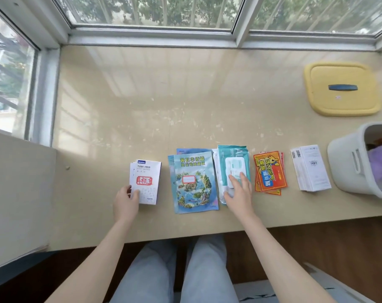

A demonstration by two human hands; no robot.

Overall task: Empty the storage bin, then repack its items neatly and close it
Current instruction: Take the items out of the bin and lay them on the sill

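Observation:
A row of items lies along the near edge of the beige sill. At the left is a stack of white leaflets (146,180); my left hand (126,202) holds its lower left corner, thumb on top. Right of it lie blue map booklets (193,182). My right hand (239,191) rests with straight fingers on a teal wet-wipes pack (232,162). Further right are orange warmer packets (270,173) and a white box (310,168). The white storage bin (349,162) stands at the right edge, open, with purple fabric (380,165) inside. Its yellow lid (342,88) lies behind it.
Window frames (153,36) run along the far and left sides of the sill. A low wall block (19,193) stands at the left. My knees in jeans (177,270) are under the sill's front edge. Bare sill surface (163,101) lies behind the row.

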